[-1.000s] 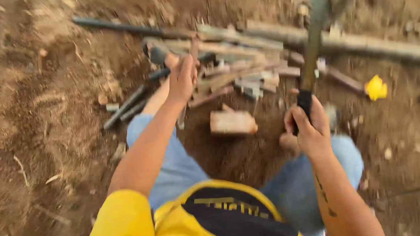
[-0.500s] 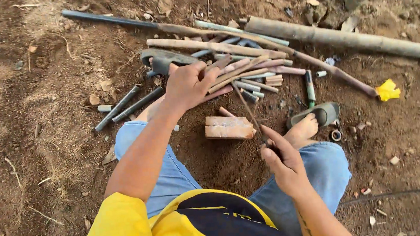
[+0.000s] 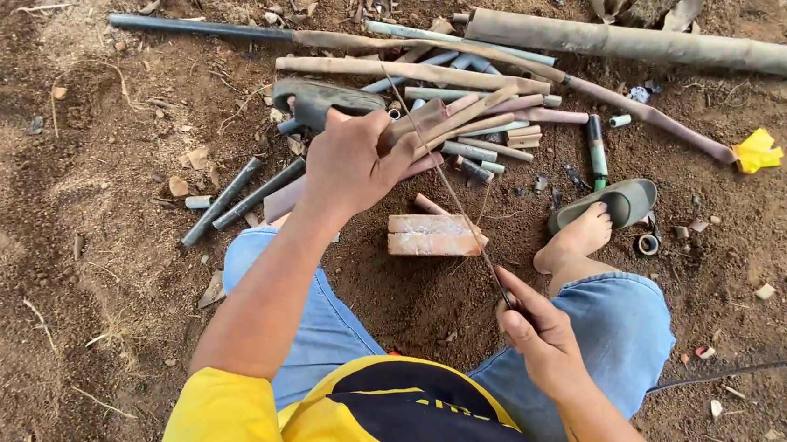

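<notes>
so the left hand [image 3: 347, 164] has its fingers clamped on a pipe piece [image 3: 414, 121] at 12 o'clock, while the right hand [image 3: 538, 331] pinches a thin blade [image 3: 452, 188] near the brick [image 3: 432, 235].

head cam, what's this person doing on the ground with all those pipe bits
A person in a yellow shirt and jeans sits on bare dirt in front of a pile of cut pipe pieces. The left hand grips a short brownish pipe piece at the near edge of the pile. The right hand holds a thin saw blade by its lower end, the blade slanting up towards the pile. A brick lies on the soil between the legs, and a bare foot rests against a grey sandal.
</notes>
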